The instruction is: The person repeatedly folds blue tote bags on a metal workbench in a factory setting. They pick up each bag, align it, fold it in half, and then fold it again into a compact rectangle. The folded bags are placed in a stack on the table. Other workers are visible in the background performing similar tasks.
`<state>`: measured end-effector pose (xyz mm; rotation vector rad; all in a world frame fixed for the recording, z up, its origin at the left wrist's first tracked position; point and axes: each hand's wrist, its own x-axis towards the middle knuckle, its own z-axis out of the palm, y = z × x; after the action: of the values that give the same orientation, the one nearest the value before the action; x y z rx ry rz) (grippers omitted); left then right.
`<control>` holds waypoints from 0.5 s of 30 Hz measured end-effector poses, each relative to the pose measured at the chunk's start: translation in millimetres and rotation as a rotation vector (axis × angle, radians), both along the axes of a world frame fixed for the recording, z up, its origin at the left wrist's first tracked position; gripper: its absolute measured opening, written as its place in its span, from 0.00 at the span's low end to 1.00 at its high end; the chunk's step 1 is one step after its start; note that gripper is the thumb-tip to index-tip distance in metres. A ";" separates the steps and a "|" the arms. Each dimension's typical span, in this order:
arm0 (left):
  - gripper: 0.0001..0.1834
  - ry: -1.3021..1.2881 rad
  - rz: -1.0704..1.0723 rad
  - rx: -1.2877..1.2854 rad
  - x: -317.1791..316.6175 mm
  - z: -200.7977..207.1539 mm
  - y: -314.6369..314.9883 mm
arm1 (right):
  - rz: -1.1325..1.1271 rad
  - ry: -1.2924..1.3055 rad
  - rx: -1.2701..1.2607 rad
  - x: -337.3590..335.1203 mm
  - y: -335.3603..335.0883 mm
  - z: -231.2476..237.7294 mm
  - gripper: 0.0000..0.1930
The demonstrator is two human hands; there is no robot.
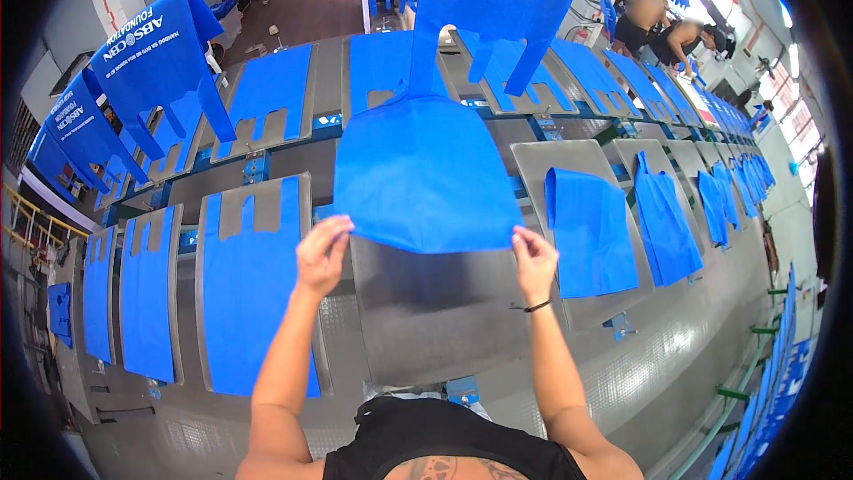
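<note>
I hold a blue fabric bag [425, 173] by its lower corners above a bare grey metal pallet [431, 311]. My left hand [322, 253] pinches the bag's left corner and my right hand [535, 260] pinches its right corner. The bag hangs spread out flat, with its handles pointing away from me. A dark band circles my right wrist.
Grey pallets fan out around me, most carrying flat blue bags, such as the one at my left [251, 293]; a folded blue bag [588, 229] lies on the pallet at my right. Printed blue bags [160, 53] hang raised at the back. Two people [662, 31] work at the far right.
</note>
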<state>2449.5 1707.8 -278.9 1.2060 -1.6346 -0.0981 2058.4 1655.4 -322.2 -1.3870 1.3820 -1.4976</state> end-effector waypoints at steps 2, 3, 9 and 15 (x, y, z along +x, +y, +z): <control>0.09 0.158 0.003 0.109 -11.8 -76.2 17.9 | 0.007 -0.224 0.181 -0.7 19.4 -46.1 0.16; 0.10 0.155 0.026 0.141 -19.7 -103.3 26.5 | -0.013 -0.192 0.260 -5.0 31.4 -63.2 0.16; 0.09 -0.071 0.075 0.288 -40.6 -158.6 107.2 | -0.044 0.027 0.617 -30.2 54.2 -121.9 0.14; 0.07 -0.146 0.104 0.299 -80.9 -161.7 159.1 | -0.113 0.233 0.443 -69.8 95.9 -147.4 0.10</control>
<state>2368.6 1866.8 -440.6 1.5541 -1.7216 -0.1986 1988.7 1751.4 -469.6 -1.2396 1.8318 -1.0279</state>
